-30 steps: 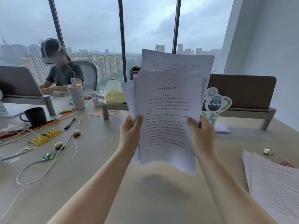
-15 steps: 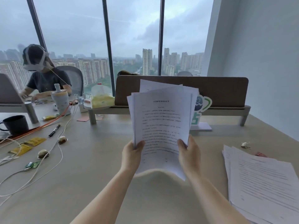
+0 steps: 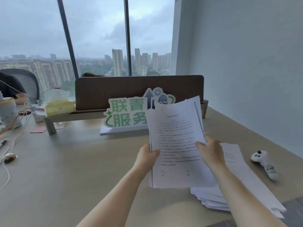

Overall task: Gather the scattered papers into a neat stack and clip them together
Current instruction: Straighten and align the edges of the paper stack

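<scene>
1. Two hands hold one bunch of papers (image 3: 177,145) up in the air, above the table (image 3: 73,161).
2. The left hand (image 3: 146,155) is closed on the left edge of the bunch, with the thumb on the front page.
3. The right hand (image 3: 210,150) is closed on the right edge, thumb on the front too.
4. Half a second ago the bunch was in the middle of the view and stood straight. Now it sits more to the right and leans back a little, with its top tipped to the right.
5. The sheets look more even now. Before, one page stuck up high behind the others.
6. The bunch now hangs over the near left part of a second pile of papers (image 3: 237,185) that lies flat on the table. Before, that pile was well off to the right of the hands.
7. The view has turned to the right. The green and white sign (image 3: 126,113) is now plain to see, just behind the top left of the bunch. Before, the papers hid most of it.
8. A white toy-like thing with black dots (image 3: 264,163) now shows on the table, right of the flat pile.
9. The dark mug and the yellow packets on the left are gone from view. The yellow tissue pack (image 3: 59,105) and the pale cup (image 3: 8,112) are at the left side now.
</scene>
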`<state>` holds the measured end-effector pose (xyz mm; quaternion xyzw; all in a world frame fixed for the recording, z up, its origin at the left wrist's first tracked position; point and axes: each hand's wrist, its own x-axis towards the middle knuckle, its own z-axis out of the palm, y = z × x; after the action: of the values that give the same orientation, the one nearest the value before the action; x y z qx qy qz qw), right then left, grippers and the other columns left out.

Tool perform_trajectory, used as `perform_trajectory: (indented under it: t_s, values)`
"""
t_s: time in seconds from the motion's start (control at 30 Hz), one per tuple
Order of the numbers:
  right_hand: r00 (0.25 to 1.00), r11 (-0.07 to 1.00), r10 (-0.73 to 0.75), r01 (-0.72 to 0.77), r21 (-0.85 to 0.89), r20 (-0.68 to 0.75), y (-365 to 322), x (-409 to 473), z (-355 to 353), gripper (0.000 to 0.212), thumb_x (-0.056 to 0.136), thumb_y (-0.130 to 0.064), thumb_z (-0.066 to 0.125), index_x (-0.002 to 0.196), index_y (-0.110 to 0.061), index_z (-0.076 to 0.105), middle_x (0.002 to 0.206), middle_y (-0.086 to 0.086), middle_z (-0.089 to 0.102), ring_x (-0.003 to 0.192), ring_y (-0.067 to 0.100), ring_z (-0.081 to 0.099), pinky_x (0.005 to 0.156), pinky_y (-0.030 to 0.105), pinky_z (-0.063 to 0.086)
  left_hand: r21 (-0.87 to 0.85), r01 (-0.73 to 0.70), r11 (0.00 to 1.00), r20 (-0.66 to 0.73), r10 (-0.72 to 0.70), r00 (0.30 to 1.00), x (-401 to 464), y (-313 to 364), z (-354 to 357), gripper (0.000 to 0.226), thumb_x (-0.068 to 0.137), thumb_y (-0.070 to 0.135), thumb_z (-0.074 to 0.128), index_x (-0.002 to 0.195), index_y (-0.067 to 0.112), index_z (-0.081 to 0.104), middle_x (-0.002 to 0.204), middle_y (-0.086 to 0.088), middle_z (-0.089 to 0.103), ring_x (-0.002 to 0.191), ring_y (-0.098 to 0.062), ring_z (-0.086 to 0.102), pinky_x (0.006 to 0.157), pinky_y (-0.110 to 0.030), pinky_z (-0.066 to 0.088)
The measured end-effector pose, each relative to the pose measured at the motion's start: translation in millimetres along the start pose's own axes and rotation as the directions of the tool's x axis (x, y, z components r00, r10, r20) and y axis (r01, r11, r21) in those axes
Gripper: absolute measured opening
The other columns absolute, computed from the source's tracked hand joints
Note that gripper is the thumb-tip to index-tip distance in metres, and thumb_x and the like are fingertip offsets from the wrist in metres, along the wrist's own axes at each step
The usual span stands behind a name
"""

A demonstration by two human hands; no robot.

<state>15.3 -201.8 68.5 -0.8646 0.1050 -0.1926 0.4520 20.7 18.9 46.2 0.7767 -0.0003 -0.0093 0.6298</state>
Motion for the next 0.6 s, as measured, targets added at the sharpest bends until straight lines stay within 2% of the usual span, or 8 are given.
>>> perform_trajectory:
  t_s: [0.07, 0.13, 0.2, 0.27, 0.33, 0.43, 0.53, 0.6]
  values:
    - [0.998, 0.997, 0.051, -0.052, -0.061, -0.027, 21, 7, -19, 0.016, 0.087, -0.022, 0.056, 0.093, -0.009, 0.063, 0.084, 0.008, 0.068, 0.079, 0.030, 0.061, 0.066, 0.037, 0.046, 0.002, 0.020, 1.000, 0.053, -0.020, 0.998, 2, -1, 24, 0.019, 0.094, 0.013, 0.053, 0.110, 0.018, 0.062, 0.106, 0.001, 0.071, 0.094, -0.015, 0.068, 0.074, -0.026, 0.054]
    - [0.996, 0.992, 0.082, -0.084, -0.095, -0.031, 39, 11, -35, 0.014, 0.087, -0.023, 0.055, 0.089, -0.011, 0.062, 0.082, 0.008, 0.066, 0.074, 0.027, 0.058, 0.062, 0.034, 0.039, 0.007, 0.048, 0.999, 0.082, -0.048, 0.995, 5, -3, 47, 0.020, 0.093, 0.013, 0.055, 0.111, 0.015, 0.064, 0.106, -0.001, 0.071, 0.095, -0.018, 0.068, 0.078, -0.030, 0.056]
    - [0.992, 0.986, 0.123, -0.125, -0.108, -0.026, 52, 12, -50, 0.010, 0.086, -0.020, 0.056, 0.081, -0.012, 0.060, 0.069, 0.000, 0.058, 0.066, 0.025, 0.053, 0.059, 0.032, 0.036, 0.023, 0.070, 0.997, 0.106, -0.072, 0.992, 8, -6, 69, 0.018, 0.091, 0.012, 0.056, 0.106, 0.012, 0.066, 0.103, -0.003, 0.072, 0.094, -0.021, 0.069, 0.083, -0.036, 0.057]
    - [0.984, 0.978, 0.176, -0.178, -0.113, -0.026, 67, 15, -61, 0.017, 0.084, -0.017, 0.057, 0.071, -0.007, 0.053, 0.060, 0.000, 0.046, 0.058, 0.024, 0.043, 0.058, 0.032, 0.030, 0.042, 0.083, 0.996, 0.120, -0.087, 0.989, 10, -10, 88, 0.017, 0.089, 0.012, 0.056, 0.102, 0.012, 0.067, 0.100, -0.003, 0.073, 0.092, -0.021, 0.070, 0.084, -0.037, 0.058]
    - [0.976, 0.968, 0.216, -0.216, -0.129, -0.013, 78, 17, -70, 0.022, 0.085, -0.016, 0.057, 0.067, -0.009, 0.047, 0.058, 0.005, 0.044, 0.054, 0.023, 0.039, 0.057, 0.031, 0.028, 0.080, 0.093, 0.992, 0.116, -0.102, 0.988, 12, -12, 104, 0.015, 0.088, 0.014, 0.057, 0.099, 0.013, 0.067, 0.098, -0.003, 0.073, 0.090, -0.020, 0.069, 0.084, -0.039, 0.058]
    - [0.966, 0.951, 0.259, -0.254, -0.177, 0.005, 92, 20, -80, 0.016, 0.086, -0.018, 0.058, 0.078, -0.005, 0.063, 0.067, 0.010, 0.059, 0.062, 0.026, 0.052, 0.057, 0.031, 0.034, 0.132, 0.108, 0.985, 0.119, -0.124, 0.985, 14, -15, 121, 0.008, 0.086, 0.014, 0.058, 0.084, 0.016, 0.065, 0.093, -0.004, 0.073, 0.089, -0.022, 0.070, 0.083, -0.041, 0.059]
    - [0.948, 0.913, 0.316, -0.295, -0.281, 0.033, 108, 24, -83, 0.012, 0.086, -0.023, 0.056, 0.082, -0.014, 0.064, 0.079, 0.009, 0.066, 0.079, 0.032, 0.062, 0.065, 0.034, 0.045, 0.212, 0.099, 0.972, 0.125, -0.127, 0.984, 16, -20, 132, 0.012, 0.081, 0.020, 0.061, 0.089, 0.015, 0.068, 0.092, -0.001, 0.073, 0.087, -0.021, 0.070, 0.082, -0.042, 0.059]
    - [0.931, 0.875, 0.362, -0.325, -0.359, 0.039, 121, 28, -81, 0.017, 0.082, -0.026, 0.054, 0.094, -0.020, 0.065, 0.092, 0.008, 0.069, 0.088, 0.033, 0.064, 0.071, 0.034, 0.048, 0.289, 0.078, 0.954, 0.123, -0.118, 0.985, 15, -22, 136, 0.014, 0.079, 0.022, 0.063, 0.088, 0.012, 0.067, 0.089, -0.002, 0.073, 0.085, -0.021, 0.070, 0.078, -0.040, 0.059]
